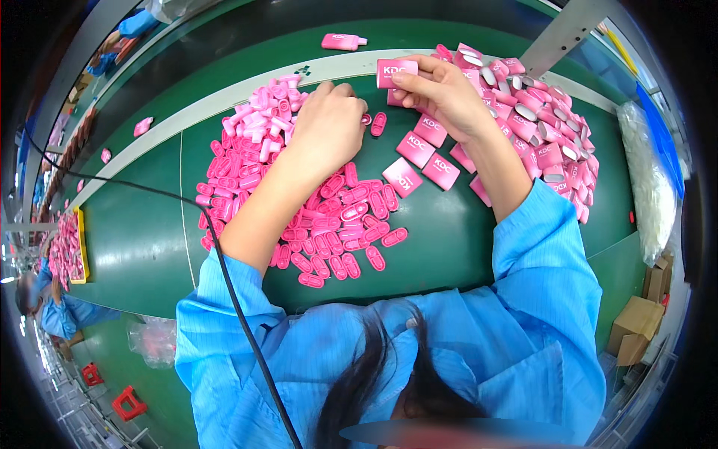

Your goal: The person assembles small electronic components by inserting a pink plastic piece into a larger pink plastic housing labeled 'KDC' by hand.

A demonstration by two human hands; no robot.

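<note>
My right hand [441, 93] grips a flat pink case [396, 73] between thumb and fingers, above the green work table. My left hand [329, 123] is closed with its fingers curled down; what its fingertips hold is hidden. Beside it lies a loose pink oval cap [378, 124]. Light pink mouthpieces [273, 112] are heaped left of this hand. Around and below my left forearm spreads a pile of darker pink oval caps [329, 224]. Several pink cases [416, 149] lie loose between my forearms, and a large heap of cases with pale open ends [550, 135] rises at the right.
A pale rail [224, 105] curves behind the piles; beyond it, an assembled pink piece [342, 42] lies on a green belt. A black cable [202, 198] crosses my left side. Far left, another person [63, 310] sits by a yellow tray [82, 247]. Plastic bags [643, 179] hang at right.
</note>
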